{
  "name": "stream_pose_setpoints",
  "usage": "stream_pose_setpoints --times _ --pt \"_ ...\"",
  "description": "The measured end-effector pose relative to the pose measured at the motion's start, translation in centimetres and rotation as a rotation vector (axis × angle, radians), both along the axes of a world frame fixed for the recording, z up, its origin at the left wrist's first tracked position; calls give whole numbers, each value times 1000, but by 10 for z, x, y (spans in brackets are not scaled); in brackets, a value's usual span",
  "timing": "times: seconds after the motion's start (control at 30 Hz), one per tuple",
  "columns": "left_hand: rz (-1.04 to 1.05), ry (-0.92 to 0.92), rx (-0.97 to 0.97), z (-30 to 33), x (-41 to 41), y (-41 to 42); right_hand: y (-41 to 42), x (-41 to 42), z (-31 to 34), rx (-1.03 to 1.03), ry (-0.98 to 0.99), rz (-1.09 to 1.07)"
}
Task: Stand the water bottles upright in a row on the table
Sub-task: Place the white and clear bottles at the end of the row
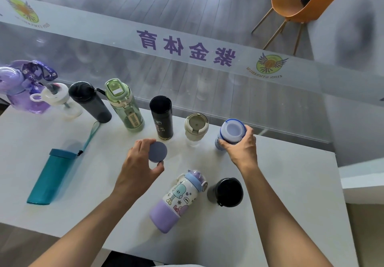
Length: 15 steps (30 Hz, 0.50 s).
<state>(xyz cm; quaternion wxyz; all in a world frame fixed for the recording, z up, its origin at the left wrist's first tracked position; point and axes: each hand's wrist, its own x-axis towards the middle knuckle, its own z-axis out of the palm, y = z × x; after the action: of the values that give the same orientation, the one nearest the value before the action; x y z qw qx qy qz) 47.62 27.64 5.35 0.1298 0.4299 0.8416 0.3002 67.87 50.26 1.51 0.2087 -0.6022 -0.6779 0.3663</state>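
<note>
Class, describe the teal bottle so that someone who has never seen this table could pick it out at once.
Start at the white table and go to its left side, in front of the row of upright bottles. There the teal plastic bottle lies on its side, with a cord loop at its cap. It is the only teal bottle, and it lies apart from the others to the left of the left hand.
</note>
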Motion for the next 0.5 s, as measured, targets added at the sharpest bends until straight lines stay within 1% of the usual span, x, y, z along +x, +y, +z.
stream_pose_setpoints --times 0.07,0.13,0.2,0.27,0.37,0.4,0.43,0.5 --pt "-2 -8 5 3 -3 1 -3 1 10 17 -109 -7" --pt "-22 -9 19 9 -4 1 -14 1 25 146 -171 -37" --pt "-58 -3 47 16 -6 2 -35 -2 41 295 -122 -25" --pt "-97 -8 90 27 -6 4 -63 -10 55 359 -30 93" --pt "-171 -12 148 47 -3 12 -101 -22 70 281 95 372" --pt "-201 -16 165 55 0 14 -111 -26 74 246 117 429" --pt "-231 -29 187 62 3 18 -119 -29 76 224 130 454" --pt "-297 -77 241 74 12 24 -128 -32 80 217 155 428"
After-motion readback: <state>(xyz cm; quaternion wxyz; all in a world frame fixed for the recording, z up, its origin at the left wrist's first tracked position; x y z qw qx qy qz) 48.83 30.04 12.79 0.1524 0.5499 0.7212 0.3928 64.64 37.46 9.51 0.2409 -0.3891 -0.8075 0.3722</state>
